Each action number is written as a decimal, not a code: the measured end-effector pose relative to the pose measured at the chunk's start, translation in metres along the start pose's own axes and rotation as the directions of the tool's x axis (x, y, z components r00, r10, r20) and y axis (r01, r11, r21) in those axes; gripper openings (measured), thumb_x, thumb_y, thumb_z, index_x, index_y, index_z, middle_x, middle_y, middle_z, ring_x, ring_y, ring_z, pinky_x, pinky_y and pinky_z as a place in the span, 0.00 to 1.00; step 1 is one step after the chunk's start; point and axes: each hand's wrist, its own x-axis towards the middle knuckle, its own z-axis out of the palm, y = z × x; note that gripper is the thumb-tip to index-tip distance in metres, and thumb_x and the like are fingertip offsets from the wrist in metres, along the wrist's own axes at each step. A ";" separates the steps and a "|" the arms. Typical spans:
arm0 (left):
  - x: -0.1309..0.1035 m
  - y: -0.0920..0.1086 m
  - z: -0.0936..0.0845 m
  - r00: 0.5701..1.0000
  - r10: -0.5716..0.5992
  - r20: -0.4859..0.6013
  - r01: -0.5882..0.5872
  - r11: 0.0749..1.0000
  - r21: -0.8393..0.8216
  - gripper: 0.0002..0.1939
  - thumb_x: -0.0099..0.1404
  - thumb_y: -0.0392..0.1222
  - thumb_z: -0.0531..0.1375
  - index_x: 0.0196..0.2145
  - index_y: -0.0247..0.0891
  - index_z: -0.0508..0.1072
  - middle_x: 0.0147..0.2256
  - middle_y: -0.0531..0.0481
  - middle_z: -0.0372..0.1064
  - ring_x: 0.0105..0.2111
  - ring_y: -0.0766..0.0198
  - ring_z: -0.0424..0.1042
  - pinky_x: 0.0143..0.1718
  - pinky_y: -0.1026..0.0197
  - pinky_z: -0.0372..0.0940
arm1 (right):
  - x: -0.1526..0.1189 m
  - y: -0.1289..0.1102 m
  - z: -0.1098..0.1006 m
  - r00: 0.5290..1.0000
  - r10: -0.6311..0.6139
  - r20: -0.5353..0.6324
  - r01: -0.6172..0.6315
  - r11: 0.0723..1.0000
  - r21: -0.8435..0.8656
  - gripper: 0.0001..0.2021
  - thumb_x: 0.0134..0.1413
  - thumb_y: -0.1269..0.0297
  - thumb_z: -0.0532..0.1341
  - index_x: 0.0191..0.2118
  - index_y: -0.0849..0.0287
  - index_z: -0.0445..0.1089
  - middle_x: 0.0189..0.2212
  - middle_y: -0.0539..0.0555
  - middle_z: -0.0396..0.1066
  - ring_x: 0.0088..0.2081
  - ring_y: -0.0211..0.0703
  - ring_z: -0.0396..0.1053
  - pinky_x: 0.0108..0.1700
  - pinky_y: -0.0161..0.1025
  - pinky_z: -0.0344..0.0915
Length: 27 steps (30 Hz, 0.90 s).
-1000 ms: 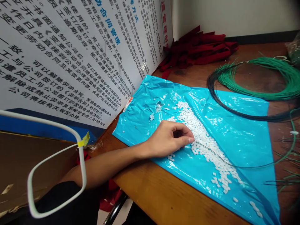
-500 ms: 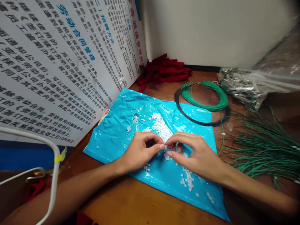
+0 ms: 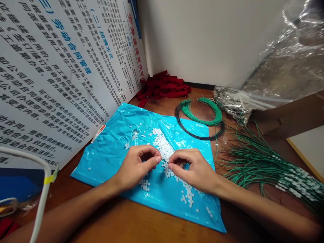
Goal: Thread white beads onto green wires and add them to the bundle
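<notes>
Over the blue plastic bag (image 3: 101, 158), my left hand (image 3: 139, 165) pinches thumb against forefinger. What sits at its fingertips is too small to make out; it may be a bead. My right hand (image 3: 193, 168) faces it, also pinching, with a short stretch of thin dark wire (image 3: 165, 161) running between the two sets of fingertips. Small white beads (image 3: 164, 145) lie heaped on the bag just behind the hands. More of them are scattered in front, partly hidden by my fingers.
Coils of green wire (image 3: 216, 113) and black wire (image 3: 211, 137) overlap the bag's back right corner. Green strands bearing white beads (image 3: 296, 182) lie at the right. Red fabric strips (image 3: 167, 86), a clear bag of metal parts (image 3: 231, 103) and a printed board (image 3: 76, 67) stand behind; a white tube (image 3: 44, 192) rises left.
The view has turned to the right, so more of the beaded green strands shows. My fingertips are slightly farther apart, with the dark wire visible between them.
</notes>
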 end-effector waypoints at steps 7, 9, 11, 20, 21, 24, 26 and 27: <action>0.020 -0.002 -0.031 0.945 0.027 -0.325 -0.097 0.974 -0.204 0.05 0.55 0.37 0.63 0.26 0.34 0.70 0.21 0.52 0.65 0.21 0.67 0.64 0.22 0.65 0.61 | 0.006 0.006 -0.016 0.997 -0.070 0.034 0.074 0.984 -0.165 0.06 0.50 0.74 0.56 0.27 0.61 0.69 0.25 0.50 0.71 0.26 0.36 0.66 0.31 0.34 0.61; 0.025 -0.002 -0.041 0.917 0.003 -0.400 -0.124 0.952 -0.278 0.04 0.54 0.36 0.63 0.26 0.34 0.70 0.23 0.51 0.66 0.22 0.67 0.64 0.22 0.66 0.61 | 0.007 0.007 -0.020 0.993 -0.114 0.044 0.121 0.961 -0.249 0.06 0.50 0.74 0.56 0.28 0.61 0.68 0.25 0.50 0.70 0.27 0.36 0.65 0.32 0.35 0.60; 0.029 -0.003 -0.050 0.888 -0.007 -0.459 -0.164 0.929 -0.332 0.03 0.53 0.34 0.62 0.26 0.33 0.70 0.23 0.51 0.65 0.22 0.68 0.64 0.22 0.66 0.61 | 0.007 0.006 -0.026 0.988 -0.140 0.062 0.153 0.921 -0.359 0.06 0.51 0.73 0.55 0.28 0.61 0.68 0.26 0.51 0.70 0.28 0.38 0.65 0.33 0.36 0.59; 0.029 -0.005 -0.049 0.863 0.017 -0.504 -0.209 0.922 -0.327 0.03 0.53 0.35 0.62 0.25 0.34 0.70 0.22 0.53 0.65 0.21 0.69 0.63 0.21 0.66 0.59 | 0.002 -0.008 -0.062 0.994 -0.089 0.059 0.104 0.677 -0.729 0.05 0.46 0.74 0.57 0.28 0.61 0.70 0.28 0.58 0.71 0.33 0.47 0.67 0.34 0.40 0.59; 0.028 -0.006 -0.044 0.875 0.008 -0.483 -0.185 0.929 -0.320 0.04 0.53 0.36 0.63 0.25 0.34 0.70 0.21 0.53 0.65 0.20 0.70 0.63 0.21 0.66 0.59 | 0.002 -0.009 -0.062 0.992 -0.100 0.070 0.121 0.703 -0.701 0.07 0.46 0.74 0.57 0.31 0.61 0.71 0.31 0.58 0.72 0.35 0.49 0.68 0.36 0.42 0.61; 0.020 -0.009 -0.025 0.918 -0.006 -0.397 -0.119 0.950 -0.290 0.06 0.54 0.37 0.64 0.26 0.34 0.70 0.21 0.54 0.65 0.20 0.69 0.63 0.20 0.67 0.58 | 0.000 -0.012 -0.052 0.984 -0.157 0.083 0.177 0.831 -0.528 0.12 0.50 0.71 0.58 0.43 0.60 0.69 0.41 0.58 0.72 0.44 0.52 0.68 0.46 0.47 0.62; 0.012 -0.009 -0.010 0.946 -0.012 -0.323 -0.076 0.963 -0.259 0.07 0.55 0.39 0.64 0.26 0.34 0.70 0.19 0.55 0.64 0.19 0.69 0.62 0.21 0.67 0.59 | 0.000 -0.015 -0.037 0.988 -0.146 0.039 0.151 0.924 -0.352 0.15 0.53 0.69 0.59 0.47 0.59 0.67 0.44 0.57 0.71 0.47 0.49 0.67 0.49 0.48 0.62; 0.008 -0.008 -0.004 0.957 -0.023 -0.290 -0.049 0.970 -0.238 0.07 0.55 0.39 0.64 0.26 0.34 0.70 0.19 0.55 0.64 0.19 0.70 0.62 0.21 0.67 0.59 | -0.001 -0.015 -0.029 0.994 -0.111 0.012 0.110 0.962 -0.250 0.15 0.53 0.68 0.59 0.48 0.58 0.66 0.44 0.56 0.71 0.46 0.48 0.68 0.49 0.47 0.64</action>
